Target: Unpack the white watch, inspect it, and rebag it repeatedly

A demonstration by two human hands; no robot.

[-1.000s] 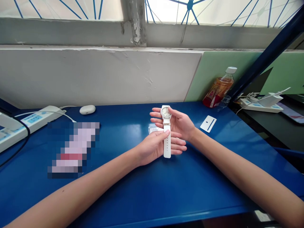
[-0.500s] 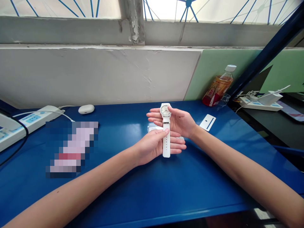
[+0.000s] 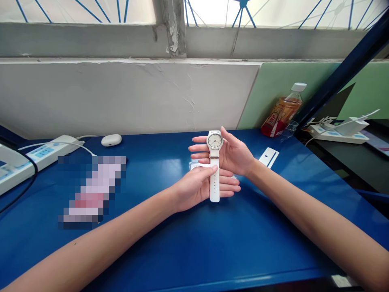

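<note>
A white wristwatch with a round pale dial hangs lengthwise in front of me, its dial at the far end and its punched strap toward me. My left hand holds the strap, thumb pressed on it against the flat fingers. Behind the dial, my right hand lies palm up with fingers stretched out and thumb raised clear of the watch; whether the palm touches the case I cannot tell. Partly hidden by both hands, a small clear packet lies on the desk.
On the blue desk lie a white earbud case, a pixelated phone-like object and a power strip at left. A white card and a drink bottle are at right.
My right thumb has lifted off the watch's dial edge, so the whole dial now shows. My left hand keeps its grip on the strap. The view has shifted slightly.
</note>
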